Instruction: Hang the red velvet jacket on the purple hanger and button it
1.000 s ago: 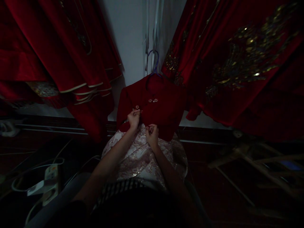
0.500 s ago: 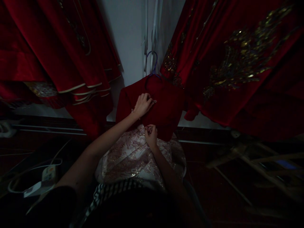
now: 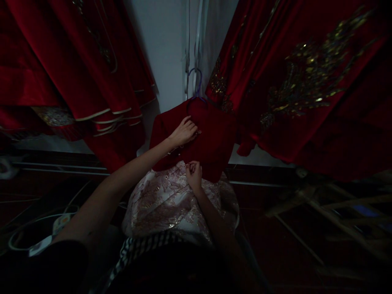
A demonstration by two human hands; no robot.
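Note:
A red garment [image 3: 214,143] hangs from a purple-blue hanger [image 3: 199,83], its lower part over a pink-and-white cloth with shiny gold patterning [image 3: 159,200] on my lap. My left hand [image 3: 184,132] rests palm down on the red front. One outer finger reaches up, while thumb and forefinger close beside a small sparkling ornament [image 3: 199,132]; what they pinch is too small to tell. Lower down, my right hand [image 3: 194,174] pinches near the garment's bottom edge, by a tiny glint. Small shiny beads [image 3: 179,154] show on the red cloth below my left wrist.
Red garments with pale piping [image 3: 101,94] hang at left; others with gold sequins [image 3: 312,77] hang at right. White straps [image 3: 187,45] run down the wall. A power strip [image 3: 61,222] with a cable lies lower left. A wooden frame [image 3: 318,208] stands lower right.
My left hand has turned flatter and lowered slightly at the wrist, with an outer finger now stretched upward. My left forearm has shifted left. My right hand has hardly moved.

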